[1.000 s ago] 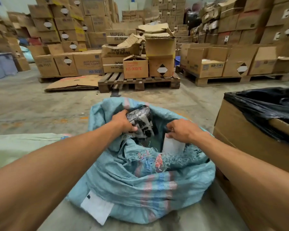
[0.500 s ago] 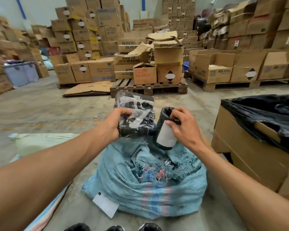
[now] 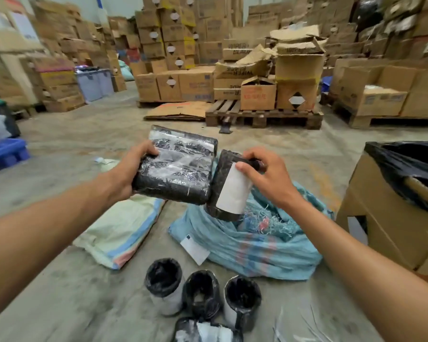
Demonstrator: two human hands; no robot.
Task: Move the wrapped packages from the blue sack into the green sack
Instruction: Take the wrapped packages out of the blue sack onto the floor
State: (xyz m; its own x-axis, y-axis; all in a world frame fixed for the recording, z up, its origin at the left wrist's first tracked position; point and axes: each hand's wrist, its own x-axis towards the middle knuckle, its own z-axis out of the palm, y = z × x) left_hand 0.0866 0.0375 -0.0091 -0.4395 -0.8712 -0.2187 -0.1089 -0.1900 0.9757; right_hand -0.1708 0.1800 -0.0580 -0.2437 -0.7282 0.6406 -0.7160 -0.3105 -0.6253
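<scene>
The left hand [image 3: 127, 172] grips a flat black package [image 3: 176, 169], fingers curled round its edge. The right hand [image 3: 267, 177] pinches a round black package [image 3: 229, 187] with a white label. Both packages are held above the blue sack [image 3: 257, 240]. The green sack [image 3: 119, 228] lies flat to its left. More black packages [image 3: 203, 294] stand on the near floor [image 3: 84, 304].

In my left hand [image 3: 124, 174] a flat package [image 3: 176, 169] in glossy, crinkly black plastic wrap, in my right [image 3: 269, 178] a matt paper-labelled roll [image 3: 229, 186], over the frayed woven blue sack [image 3: 252, 243] on rough concrete floor [image 3: 84, 304].
</scene>
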